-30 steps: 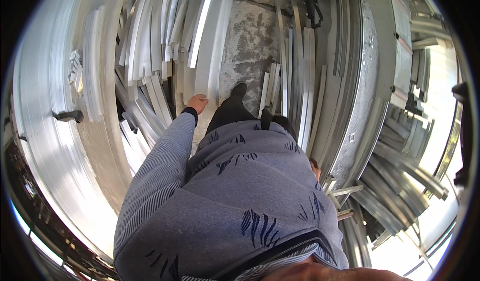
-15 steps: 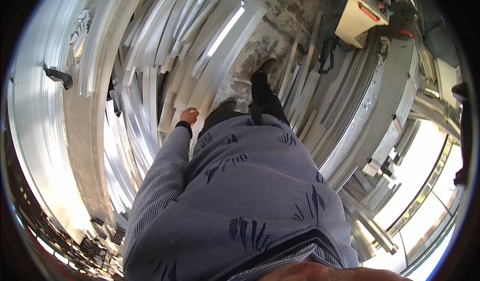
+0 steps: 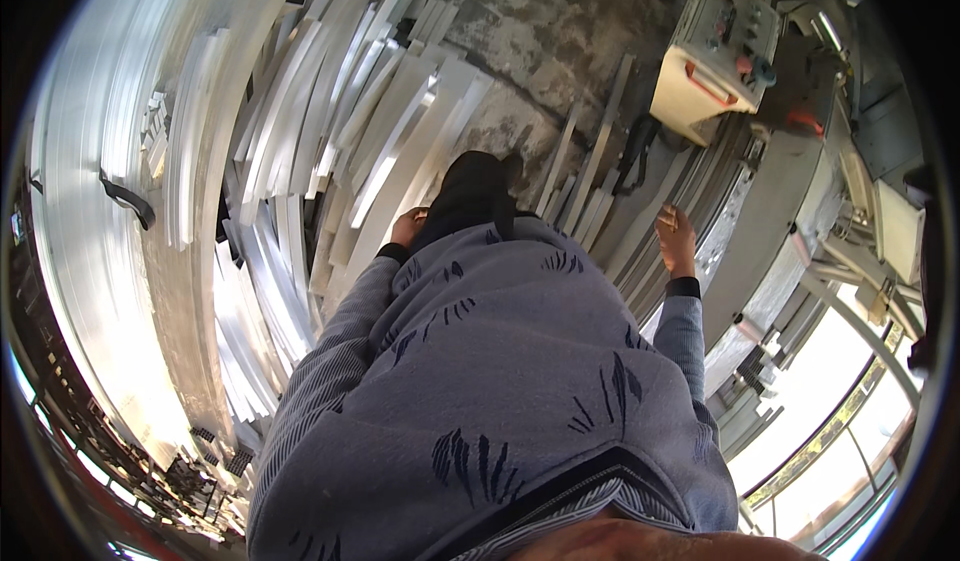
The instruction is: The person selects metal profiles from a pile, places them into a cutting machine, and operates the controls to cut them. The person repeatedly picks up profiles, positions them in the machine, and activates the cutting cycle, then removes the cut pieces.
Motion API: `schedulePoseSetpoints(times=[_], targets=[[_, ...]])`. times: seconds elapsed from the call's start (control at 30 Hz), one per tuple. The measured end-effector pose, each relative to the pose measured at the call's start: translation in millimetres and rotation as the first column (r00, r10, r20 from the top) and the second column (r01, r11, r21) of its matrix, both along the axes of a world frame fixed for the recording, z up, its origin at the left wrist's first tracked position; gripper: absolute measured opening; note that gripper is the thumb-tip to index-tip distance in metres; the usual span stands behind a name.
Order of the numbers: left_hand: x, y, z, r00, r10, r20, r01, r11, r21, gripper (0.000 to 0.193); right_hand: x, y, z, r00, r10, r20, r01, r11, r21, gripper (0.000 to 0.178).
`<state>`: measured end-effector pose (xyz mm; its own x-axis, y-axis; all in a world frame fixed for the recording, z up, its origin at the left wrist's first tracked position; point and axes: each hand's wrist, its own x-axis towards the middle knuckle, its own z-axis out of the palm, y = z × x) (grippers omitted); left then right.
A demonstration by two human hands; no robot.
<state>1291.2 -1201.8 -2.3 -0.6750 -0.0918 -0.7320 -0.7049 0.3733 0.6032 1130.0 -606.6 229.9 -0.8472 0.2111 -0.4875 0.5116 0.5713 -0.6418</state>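
My left hand (image 3: 408, 226) hangs low beside my left thigh, next to the ends of long metal profiles (image 3: 392, 176). Its fingers are largely hidden, and nothing shows in it. On the other side, my right hand (image 3: 676, 241) is held out from my body, above long metal bars (image 3: 655, 211) lying on the right. Its fingers are loosely bent and a little apart, with no object visible in them. Neither hand visibly touches the metal.
A pale control box (image 3: 700, 71) with buttons and a red handle stands ahead on the right. Beside it runs a long grey machine bed (image 3: 765, 221). Stacked silvery profiles (image 3: 100, 261) fill the left, with a black strap (image 3: 128, 201) on them. Stained concrete floor (image 3: 530, 31) lies ahead.
My right hand has come into view on the right. The control box appears nearer and lower, and the stacks have shifted in view. My left hand is now closer to my thigh.
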Motion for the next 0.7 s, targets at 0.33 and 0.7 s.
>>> schedulePoseSetpoints(times=[0.33, 0.7], targets=[[-140.5, 10.3, 18.7, 0.975, -0.085, 0.205, 0.137, 0.956, -0.259, 0.048, -279.0, -41.7, 59.0, 0.869, 0.414, -0.27, -0.384, 0.91, 0.157, 0.039], [-339.6, 41.6, -33.1, 0.972, -0.235, -0.02, 0.224, 0.946, -0.233, 0.053, -519.7, -19.2, 47.3, 0.934, 0.303, -0.188, -0.297, 0.953, 0.064, 0.039]])
